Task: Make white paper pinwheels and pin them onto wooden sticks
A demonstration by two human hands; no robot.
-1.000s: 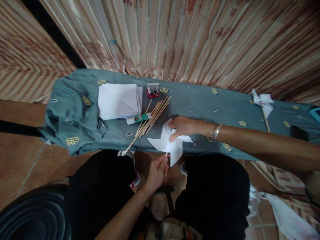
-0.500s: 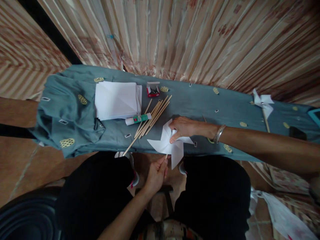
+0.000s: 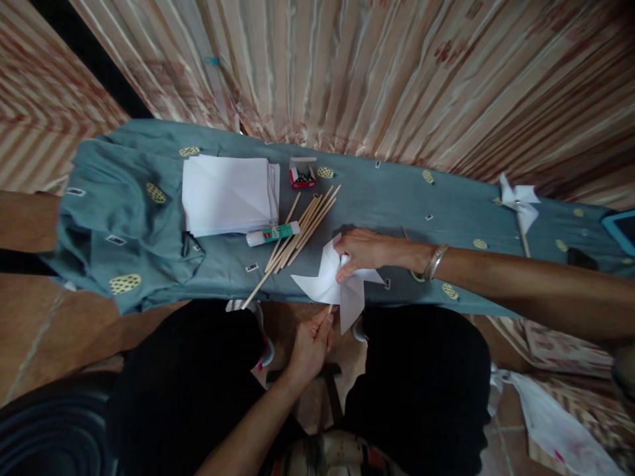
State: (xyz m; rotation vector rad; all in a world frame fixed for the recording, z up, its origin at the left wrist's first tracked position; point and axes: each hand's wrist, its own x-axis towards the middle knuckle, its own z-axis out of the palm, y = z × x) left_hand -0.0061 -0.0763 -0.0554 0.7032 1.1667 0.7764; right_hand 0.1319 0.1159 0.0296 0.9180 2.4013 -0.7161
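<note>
A white paper pinwheel (image 3: 325, 284) is at the near edge of the cloth-covered table, its blades spread. My right hand (image 3: 358, 251) is closed on its middle, thumb on the near side; the pinwheel's centre is partly hidden by the fingers. Below it, my left hand (image 3: 312, 338) pinches a thin wooden stick (image 3: 330, 309) whose upper end goes behind the paper. To the left lie several loose wooden sticks (image 3: 307, 228), with a glue stick (image 3: 272, 234) resting across them. Behind these stands an opened small red box (image 3: 302, 176) with dark metallic bits in it.
A stack of white paper (image 3: 225, 198) lies left on the blue-green tablecloth (image 3: 387, 198). Another pinwheel on a stick (image 3: 518, 201) lies at the right, near a blue-edged device (image 3: 622, 231). Pleated curtains (image 3: 347, 79) hang behind. A round object, partly hidden, lies under my right wrist.
The view has shifted slightly. Both hands keep their hold on the pinwheel and its stick, with hardly any movement.
</note>
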